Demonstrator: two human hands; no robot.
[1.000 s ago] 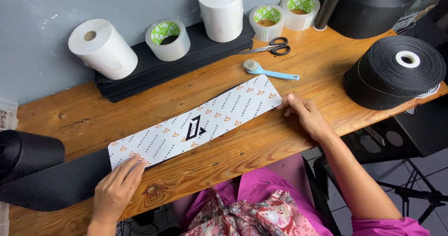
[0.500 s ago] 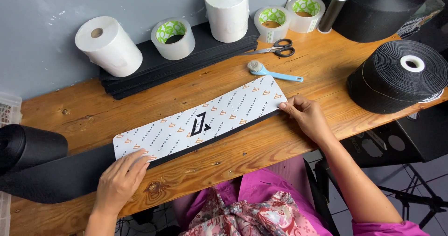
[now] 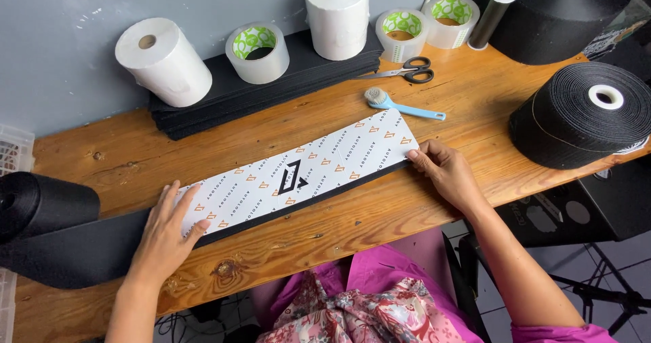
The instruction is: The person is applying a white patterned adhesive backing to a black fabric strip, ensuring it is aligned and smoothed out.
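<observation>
Left hand (image 3: 166, 231) flat, fingers spread, palm pressing down on the left end of the white patterned strip (image 3: 298, 173); grips nothing. Right hand (image 3: 444, 173) loosely curled, fingertips pinching or pressing the strip's right end at its edge, can't tell which. Strip lies diagonally across the wooden bench (image 3: 434, 207), on top of a black sheet (image 3: 74, 248) that runs out left from a black roll (image 3: 41, 204); black edge shows along the strip's near side. Just beyond the strip: blue-handled brush (image 3: 400, 104), then scissors (image 3: 407, 70). Along the wall: stack of black sheets (image 3: 224, 99) carrying two white paper rolls (image 3: 163, 61) and tape rolls (image 3: 258, 51). Far right: big black webbing coil (image 3: 583, 116), well apart from the right hand.
</observation>
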